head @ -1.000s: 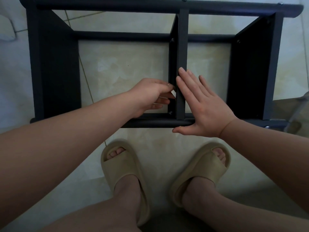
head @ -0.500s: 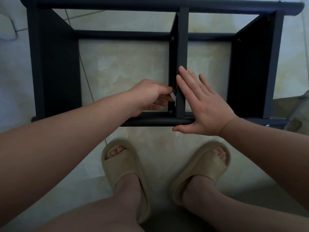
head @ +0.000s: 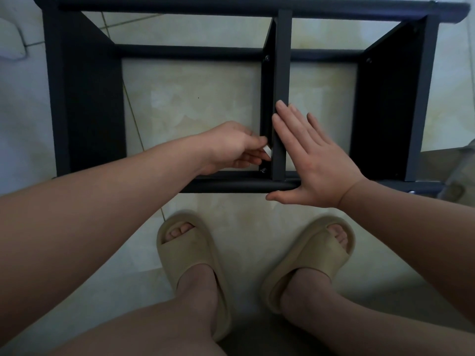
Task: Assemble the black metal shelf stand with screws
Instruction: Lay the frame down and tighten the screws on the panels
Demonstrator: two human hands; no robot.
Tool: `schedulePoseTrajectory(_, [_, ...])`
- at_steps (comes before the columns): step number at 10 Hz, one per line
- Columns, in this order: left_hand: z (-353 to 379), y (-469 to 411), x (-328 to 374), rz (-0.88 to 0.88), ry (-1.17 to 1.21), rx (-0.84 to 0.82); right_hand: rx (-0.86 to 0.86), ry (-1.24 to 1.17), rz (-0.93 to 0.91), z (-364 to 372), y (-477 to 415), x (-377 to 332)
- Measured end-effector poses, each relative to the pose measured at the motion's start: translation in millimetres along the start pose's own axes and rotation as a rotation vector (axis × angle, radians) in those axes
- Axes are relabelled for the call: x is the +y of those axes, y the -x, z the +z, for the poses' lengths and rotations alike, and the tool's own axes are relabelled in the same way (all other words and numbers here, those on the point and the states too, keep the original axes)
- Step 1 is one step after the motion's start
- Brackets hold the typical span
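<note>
Tile floor (head: 195,104); left hand (head: 231,147), white piece (head: 267,151), in open bay of shelf stand (head: 84,98)

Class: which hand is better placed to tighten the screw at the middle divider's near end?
Probably left: the left hand pinches a small white item beside that screw; the right hand lies flat on the divider.

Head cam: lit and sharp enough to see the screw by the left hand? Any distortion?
Head view: dim, no glare; panels of the shelf stand read as featureless black; the screw below the left hand is only a small glint, while the white piece it pinches stands out. Same view: both hands sharp, no motion blur. Wide-angle bowing curves the top rail.
</note>
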State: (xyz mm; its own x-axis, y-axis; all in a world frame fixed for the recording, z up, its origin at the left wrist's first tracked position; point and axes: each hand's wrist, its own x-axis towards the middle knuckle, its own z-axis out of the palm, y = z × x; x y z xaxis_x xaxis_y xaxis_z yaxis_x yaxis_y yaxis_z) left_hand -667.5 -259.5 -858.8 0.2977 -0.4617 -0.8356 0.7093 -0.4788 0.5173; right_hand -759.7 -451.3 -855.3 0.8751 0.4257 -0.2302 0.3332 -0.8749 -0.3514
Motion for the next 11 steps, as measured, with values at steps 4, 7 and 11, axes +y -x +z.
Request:
schedulePoseTrajectory(4, [-4.6,4.7,-10.1,0.097,-0.072,-0.014,-0.01,0.017,0.003,-0.1,-0.1,0.7])
schedulePoseTrajectory(7, [-12.6,10.6,-11.9,0.156,-0.256,-0.055,-0.02,0.018,0.006,-1.5,-0.1,-0.4])
schedulePoseTrajectory(11, [-13.1,17.7,-13.3,0.208,-0.42,-0.076,-0.014,0.033,0.004,-0.9,0.1,-0.4])
